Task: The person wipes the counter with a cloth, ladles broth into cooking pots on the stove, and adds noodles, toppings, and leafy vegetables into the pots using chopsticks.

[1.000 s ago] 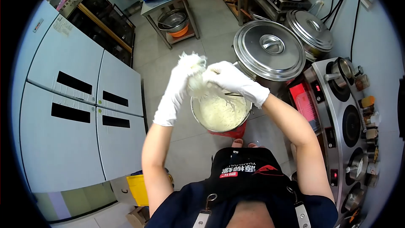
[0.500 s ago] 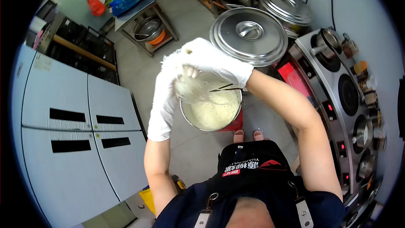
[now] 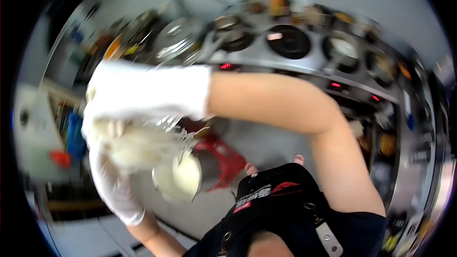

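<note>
Both my hands wear white gloves and are raised at the left, closed together around a large clump of pale rice noodles [image 3: 145, 152]. My right hand [image 3: 109, 95] comes over the top of the clump. From below, my left hand [image 3: 102, 164] presses against it; its fingers are partly hidden. Loose noodle strands hang off to the right, and motion blurs the clump. Below and beyond it, apart from the hands, is a metal pot [image 3: 163, 178] with a pale, whitish mass inside. A dark, thin stick-like shape shows at the pot's upper edge.
A red stool [image 3: 226, 159] stands beside the pot. Along the wall runs a steel cooktop [image 3: 262, 62] with pans [image 3: 342, 50] and lit red displays. A lidded steel pot [image 3: 178, 40] is left of it. Blue and red bags [image 3: 60, 158] show at the far left.
The view has swung toward the cooktop. My hands and the noodle clump appear larger and further left, with the strands now spreading sideways. The large lid beside the pot is now hidden.
</note>
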Demonstrator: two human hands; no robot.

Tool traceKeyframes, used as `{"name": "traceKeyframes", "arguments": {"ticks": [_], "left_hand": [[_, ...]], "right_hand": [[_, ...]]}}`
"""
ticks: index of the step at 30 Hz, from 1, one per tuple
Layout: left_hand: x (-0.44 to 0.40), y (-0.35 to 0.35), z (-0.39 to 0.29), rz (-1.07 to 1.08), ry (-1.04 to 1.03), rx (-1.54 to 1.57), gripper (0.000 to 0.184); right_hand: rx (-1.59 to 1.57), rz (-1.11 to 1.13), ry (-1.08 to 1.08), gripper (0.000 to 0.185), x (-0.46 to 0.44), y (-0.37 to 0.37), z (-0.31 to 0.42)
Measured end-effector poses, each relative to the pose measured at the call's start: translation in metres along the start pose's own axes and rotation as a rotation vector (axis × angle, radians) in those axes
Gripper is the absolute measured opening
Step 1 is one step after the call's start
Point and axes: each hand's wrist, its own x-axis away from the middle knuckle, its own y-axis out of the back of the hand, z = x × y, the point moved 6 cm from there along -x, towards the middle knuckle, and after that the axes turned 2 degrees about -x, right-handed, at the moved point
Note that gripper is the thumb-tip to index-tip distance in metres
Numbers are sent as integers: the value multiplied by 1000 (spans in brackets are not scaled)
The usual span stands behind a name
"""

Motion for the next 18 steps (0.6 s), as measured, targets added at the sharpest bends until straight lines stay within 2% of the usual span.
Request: {"name": "traceKeyframes", "arguments": {"ticks": [2,3,6,7,8,9,10,11,12,13,14,15,16,18], "left_hand": [[-21,-42,4,143,143,546,47],[-31,-84,-13,287,373,957,45],[-53,-186,-47,267,335,973,52],[-55,-218,-64,306,190,778,52],[-63,-253,-76,386,223,866,53],[-71,-287,-88,465,264,948,54],[-80,-322,-107,539,285,993,53],[-88,-358,-127,615,308,1034,52],[-92,-388,-152,697,92,871,49],[-95,-418,-176,737,-129,718,45],[-91,-445,-203,712,-506,363,41],[-95,-478,-215,788,-246,676,39],[-108,-517,-224,839,113,1010,36],[-125,-577,-250,856,156,1042,38]], "right_hand": [[98,-130,-104,21,50,37,40],[159,-163,-105,20,77,56,60],[279,-269,-94,21,148,120,98],[325,-295,-63,21,173,141,110],[368,-312,-32,21,195,161,123],[587,-311,4,24,217,182,140],[423,-389,-23,26,240,204,146],[431,-399,58,28,267,222,164],[407,-446,80,27,292,236,185],[507,-552,0,25,321,254,203],[615,-576,32,21,343,272,219],[569,-630,-30,19,359,293,228],[520,-687,-90,16,375,316,236],[648,-751,-82,13,409,361,261]]}}
